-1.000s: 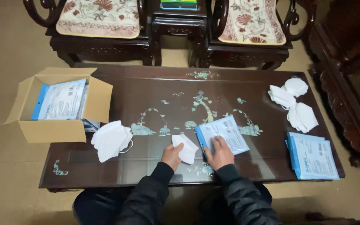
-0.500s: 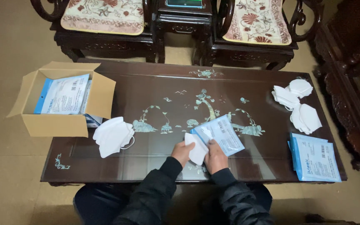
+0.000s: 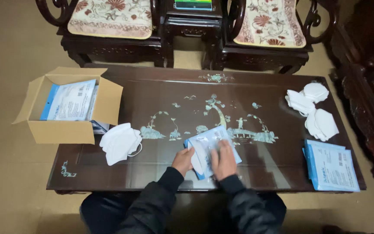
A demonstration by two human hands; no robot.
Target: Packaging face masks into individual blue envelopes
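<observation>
Left hand [image 3: 182, 160] gripping the near left edge of a blue-and-white mask packet [image 3: 211, 149], right hand [image 3: 224, 160] pressed flat on it, on a dark inlaid table [image 3: 152, 104]

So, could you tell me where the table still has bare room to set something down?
The widest bare patch runs along the far edge of the table, between the cardboard box and the loose masks at right. A smaller patch lies between the right hand and the packet stack. It is crowded around the mask pile beside the box.
</observation>
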